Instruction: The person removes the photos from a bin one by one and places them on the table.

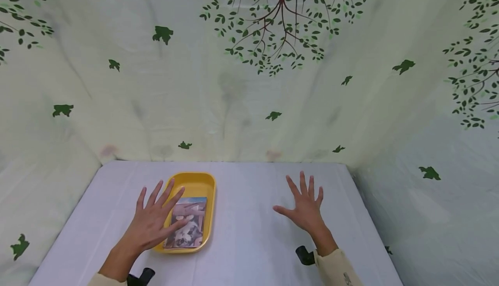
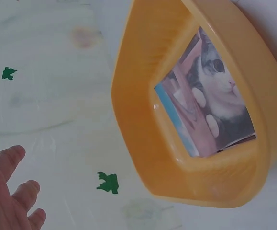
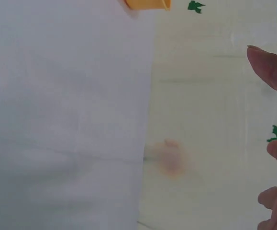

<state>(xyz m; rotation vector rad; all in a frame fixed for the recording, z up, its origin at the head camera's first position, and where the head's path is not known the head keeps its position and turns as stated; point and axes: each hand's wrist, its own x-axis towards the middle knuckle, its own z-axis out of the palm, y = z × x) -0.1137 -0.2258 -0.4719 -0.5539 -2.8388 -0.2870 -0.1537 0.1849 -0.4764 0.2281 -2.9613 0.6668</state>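
Fingers of both hands are spread wide and hold nothing: the left hand at lower left of the head view, partly over the tray's near side in the frame, the right hand at lower right over the bare tabletop. Left of lower centre sits the yellow tray, with a printed cat picture lying inside. Judging by its look, the tray should be light, stiff and rather smooth, best gripped by the rim on both long sides. The print is probably thin, light and easily creased; pinch it by opposite edges.
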